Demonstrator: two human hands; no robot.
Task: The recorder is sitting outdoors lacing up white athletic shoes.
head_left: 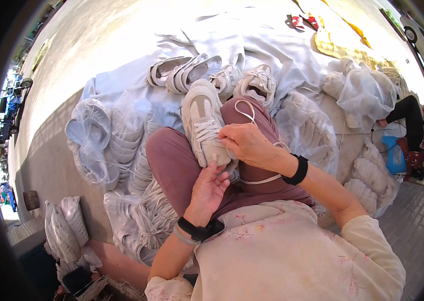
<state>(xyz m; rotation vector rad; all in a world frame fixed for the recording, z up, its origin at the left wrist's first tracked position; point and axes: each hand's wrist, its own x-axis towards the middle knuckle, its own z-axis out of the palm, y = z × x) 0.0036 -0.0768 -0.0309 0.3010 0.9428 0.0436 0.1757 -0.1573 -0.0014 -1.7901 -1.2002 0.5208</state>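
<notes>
A grey-and-cream sneaker rests on my lap between my bent knees, toe pointing away from me. White lace crosses its front in several rows. My right hand is closed in a pinch over the shoe's right side, gripping a shoelace whose loose length loops above the hand and trails across my right leg. Palm up, my left hand is at the near end of the sneaker, its fingertips pinched at the tongue. Both wrists carry black bands.
Several sneakers stand on a pale sheet beyond my knees. Plastic-wrapped shoe stacks flank me on the left, more bags on the right. A lace bundle lies by my left knee. Another person sits far right.
</notes>
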